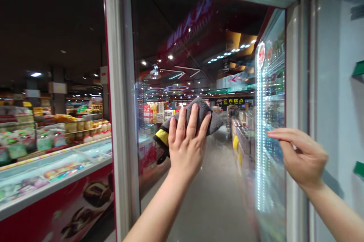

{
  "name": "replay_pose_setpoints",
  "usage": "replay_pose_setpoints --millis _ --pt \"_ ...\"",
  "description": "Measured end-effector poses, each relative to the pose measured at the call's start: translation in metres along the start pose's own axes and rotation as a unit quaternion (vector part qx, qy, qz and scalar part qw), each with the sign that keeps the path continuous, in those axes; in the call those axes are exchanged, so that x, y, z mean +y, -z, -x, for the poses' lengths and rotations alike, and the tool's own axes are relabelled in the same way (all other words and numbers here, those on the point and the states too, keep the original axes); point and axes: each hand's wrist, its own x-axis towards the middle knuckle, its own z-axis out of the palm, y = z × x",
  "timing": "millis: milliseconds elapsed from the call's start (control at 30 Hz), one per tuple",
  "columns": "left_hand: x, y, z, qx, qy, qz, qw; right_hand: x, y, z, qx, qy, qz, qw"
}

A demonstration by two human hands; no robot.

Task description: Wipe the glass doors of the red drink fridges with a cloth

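My left hand (186, 141) lies flat with fingers stretched out, pressing a grey cloth with a yellow edge (199, 119) against the glass of an open fridge door (204, 64). My right hand (301, 155) rests on the door's right edge (292, 83), fingers curved round the frame. The glass shows a shop aisle through it and mirrors lit fridge shelves on its right side.
A long chest freezer (54, 181) with a red front stands at the left, with stocked shelves (57, 128) behind it. The fridge's white inner wall (335, 83) with green shelf clips is at the right. A grey floor aisle runs ahead.
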Motion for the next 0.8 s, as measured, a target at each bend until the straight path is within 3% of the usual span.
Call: replay_pose_setpoints --millis 133,200,300,400,500,600,667,733,800 --pt "0.006 0.006 0.054 -0.025 -0.03 0.008 0.999 0.001 0.002 0.007 -0.008 -0.003 0.008 1.0" --pt "0.003 0.004 0.065 -0.034 -0.07 0.02 0.997 0.001 0.002 0.009 -0.012 -0.006 0.015 1.0" --pt "-0.02 -0.004 0.047 -0.034 -0.053 0.017 0.998 -0.002 0.0 0.012 -0.009 -0.007 0.023 1.0" --pt "-0.046 -0.014 0.023 -0.027 0.042 -0.005 0.999 -0.004 -0.001 0.017 -0.009 -0.005 0.029 1.0" --pt "-0.051 -0.021 0.033 -0.015 0.12 -0.027 0.992 -0.005 -0.002 0.023 -0.018 0.0 0.034 0.999" --pt "-0.045 -0.026 0.063 -0.017 0.102 -0.027 0.994 -0.005 -0.002 0.024 -0.035 -0.008 0.042 0.998" --pt "-0.049 -0.029 0.068 -0.03 0.07 -0.016 0.997 -0.004 -0.002 0.023 -0.042 -0.011 0.039 0.998" --pt "-0.063 -0.032 0.054 -0.039 0.081 -0.015 0.996 -0.003 -0.002 0.021 -0.045 -0.015 0.026 0.999" --pt "-0.081 -0.037 0.027 -0.042 0.133 -0.023 0.99 -0.004 -0.002 0.02 -0.048 -0.03 0.013 0.998"
